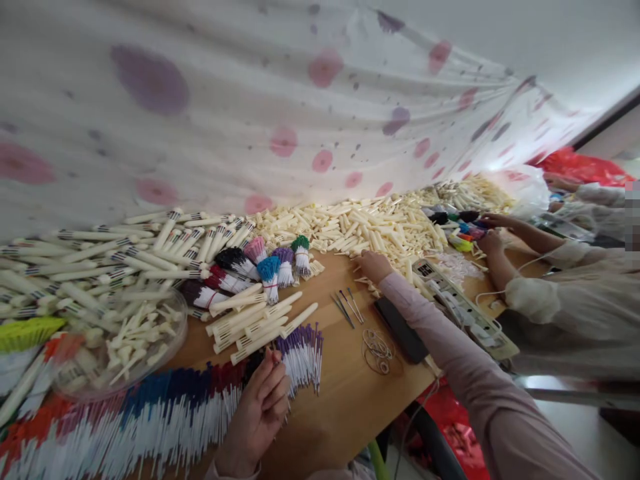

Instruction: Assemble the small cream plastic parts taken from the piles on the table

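Observation:
My left hand (263, 403) is closed, thumb against fingers, over the near edge of the table, between dark red and purple-tipped refills (305, 353); whatever it pinches is too small to make out. My right hand (375, 267) reaches to the near edge of the heap of cream plastic parts (350, 227), its fingers bent down among small pieces; what they hold is hidden. Between the hands lie cream pen barrels (265, 320) in a row and rubber-banded refill bundles (270, 273). Rows of coloured refills (170, 407) spread along the front left.
A clear tub (175, 333) of cream parts stands at left, near assembled pens (100, 253). Tweezers (343, 310), rubber bands (377, 350), a black case (400, 330) and a power strip (465, 313) lie centre-right. Other people's hands (493, 243) work at the right.

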Demonstrator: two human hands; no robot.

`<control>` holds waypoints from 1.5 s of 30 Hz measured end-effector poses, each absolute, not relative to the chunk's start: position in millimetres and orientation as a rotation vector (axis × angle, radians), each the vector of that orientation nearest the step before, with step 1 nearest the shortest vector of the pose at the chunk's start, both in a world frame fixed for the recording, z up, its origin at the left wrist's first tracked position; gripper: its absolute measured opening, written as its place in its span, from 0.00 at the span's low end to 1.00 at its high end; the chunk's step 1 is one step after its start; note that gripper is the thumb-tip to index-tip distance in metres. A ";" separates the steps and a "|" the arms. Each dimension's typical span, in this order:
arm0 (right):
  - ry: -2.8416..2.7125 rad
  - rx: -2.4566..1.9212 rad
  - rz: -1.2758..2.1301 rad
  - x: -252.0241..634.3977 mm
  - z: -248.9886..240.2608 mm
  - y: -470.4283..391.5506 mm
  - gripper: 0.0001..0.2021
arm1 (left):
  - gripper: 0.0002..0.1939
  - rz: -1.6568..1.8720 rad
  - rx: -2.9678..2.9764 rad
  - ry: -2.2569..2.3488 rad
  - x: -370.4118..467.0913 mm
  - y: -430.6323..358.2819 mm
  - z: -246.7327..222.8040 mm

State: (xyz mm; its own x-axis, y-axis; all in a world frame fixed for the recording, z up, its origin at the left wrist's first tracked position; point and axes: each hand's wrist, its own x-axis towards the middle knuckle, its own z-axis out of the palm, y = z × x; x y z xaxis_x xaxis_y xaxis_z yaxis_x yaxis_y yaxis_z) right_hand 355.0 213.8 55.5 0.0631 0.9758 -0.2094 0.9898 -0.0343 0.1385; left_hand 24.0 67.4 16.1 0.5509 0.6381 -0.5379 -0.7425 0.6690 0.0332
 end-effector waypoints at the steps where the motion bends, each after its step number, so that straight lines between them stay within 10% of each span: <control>1: 2.019 2.111 -0.114 354.3 54.8 217.7 0.15 | 0.15 0.823 -0.175 0.543 23.1 67.5 14.6; 23: 2.302 2.357 -2.476 189.0 15.8 67.3 0.19 | 0.23 0.914 0.384 0.874 15.0 72.4 17.4; 45: 2.486 2.339 -1.746 164.8 30.9 39.3 0.26 | 0.12 1.081 0.915 1.253 19.4 54.9 23.5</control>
